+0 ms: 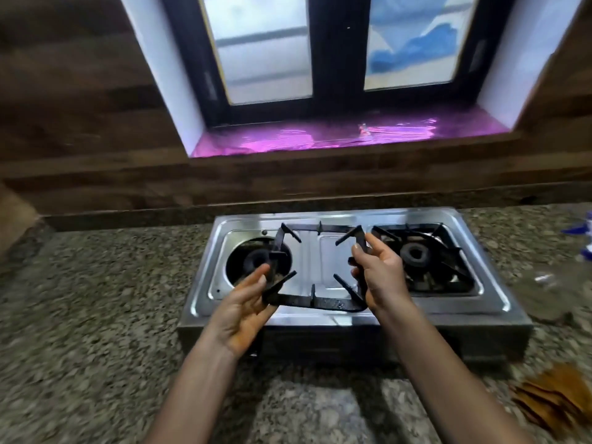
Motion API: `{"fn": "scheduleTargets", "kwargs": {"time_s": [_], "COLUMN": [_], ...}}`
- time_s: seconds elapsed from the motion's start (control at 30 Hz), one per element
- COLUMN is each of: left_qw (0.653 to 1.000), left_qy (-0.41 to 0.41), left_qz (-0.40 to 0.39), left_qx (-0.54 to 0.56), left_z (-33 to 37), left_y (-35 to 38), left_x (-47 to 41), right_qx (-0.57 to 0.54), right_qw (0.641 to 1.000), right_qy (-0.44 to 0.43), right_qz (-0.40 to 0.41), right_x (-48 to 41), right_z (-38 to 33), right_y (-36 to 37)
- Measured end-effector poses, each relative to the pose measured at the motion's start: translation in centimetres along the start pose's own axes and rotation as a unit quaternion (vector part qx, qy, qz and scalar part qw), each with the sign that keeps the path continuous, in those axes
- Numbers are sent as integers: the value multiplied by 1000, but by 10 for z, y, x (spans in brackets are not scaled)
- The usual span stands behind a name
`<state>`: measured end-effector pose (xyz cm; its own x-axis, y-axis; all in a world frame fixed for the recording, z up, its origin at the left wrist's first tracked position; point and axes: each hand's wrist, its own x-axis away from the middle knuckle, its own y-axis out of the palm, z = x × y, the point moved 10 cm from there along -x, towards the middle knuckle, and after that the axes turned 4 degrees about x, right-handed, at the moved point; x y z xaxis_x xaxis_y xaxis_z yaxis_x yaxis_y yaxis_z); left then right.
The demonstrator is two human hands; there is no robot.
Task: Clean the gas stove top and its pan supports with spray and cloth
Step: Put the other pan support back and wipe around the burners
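Black iron pan support (320, 304) over steel gas stove (416, 310); left hand (243, 306) pinching nine o'clock side, right hand (381, 277) gripping three o'clock

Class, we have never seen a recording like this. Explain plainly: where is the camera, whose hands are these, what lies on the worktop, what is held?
No machine here: one camera sits on a person's head, looking forward and down, so the two bare arms entering from below are the wearer's own. On the speckled counter stands a steel gas stove with two burners. The left hand and right hand together hold a black pan support, lifted over the stove's middle. The left burner lies uncovered; the second pan support sits over the right burner. A brown cloth lies at lower right; a blurred blue-and-white item is at the right edge.
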<state>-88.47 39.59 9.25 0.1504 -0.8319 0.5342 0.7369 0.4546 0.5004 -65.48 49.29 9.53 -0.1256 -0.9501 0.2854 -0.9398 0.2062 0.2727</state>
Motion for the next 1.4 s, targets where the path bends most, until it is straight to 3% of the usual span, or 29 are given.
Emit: {"fn": "scheduleTargets", "kwargs": {"time_s": [0.2, 0.33, 0.5, 0.63, 0.83, 1.17, 1.4], "left_qw": [997, 997, 980, 945, 888, 817, 757], "left_qy": [45, 66, 157, 204, 211, 223, 259], "left_qz": [62, 24, 24, -17, -88, -166, -221], "left_qx": [7, -24, -116, -253, -400, -505, -558], "left_z": [24, 51, 90, 115, 140, 147, 144], "left_y": [-59, -72, -93, -93, -77, -38, -17], "left_x": [-7, -13, -31, -48, -83, -149, -183], "right_qx": [58, 75, 163, 231, 333, 387, 375], "right_qw": [998, 997, 983, 966, 924, 880, 877], "right_qy": [10, -22, -81, -106, -160, -174, -165], "right_qz": [-27, -22, -3, 44, 98, 213, 250], "right_x": [4, 12, 16, 18, 32, 66, 76], "right_z": [31, 40, 47, 48, 43, 57, 72], "right_y": [49, 74, 99, 100, 97, 94, 105]}}
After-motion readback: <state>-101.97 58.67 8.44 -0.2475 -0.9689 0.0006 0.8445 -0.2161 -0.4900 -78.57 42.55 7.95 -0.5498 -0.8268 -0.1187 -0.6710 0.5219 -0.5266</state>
